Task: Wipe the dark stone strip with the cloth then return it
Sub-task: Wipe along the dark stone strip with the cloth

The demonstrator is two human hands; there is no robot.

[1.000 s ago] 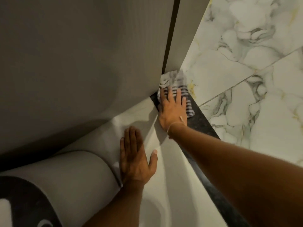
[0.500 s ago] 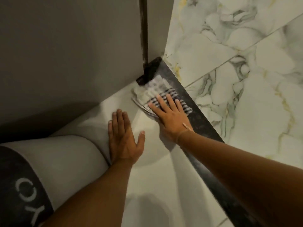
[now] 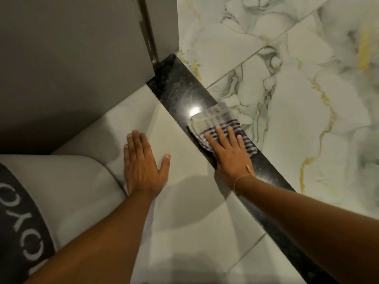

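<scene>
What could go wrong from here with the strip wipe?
1. The right hand presses the cloth flat, not gripped; the cloth could bunch or slip out mid-stroke.
2. The cloth overhangs the dark stone strip onto the marble tile, so the strip's near edge may get missed.
3. The left hand braces on a glossy pale tile; it might slide if wet.

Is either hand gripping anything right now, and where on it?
Nothing is gripped. The right hand presses flat on the near, striped part of the cloth against the dark stone strip. The left hand rests flat on the pale floor tile.
</scene>
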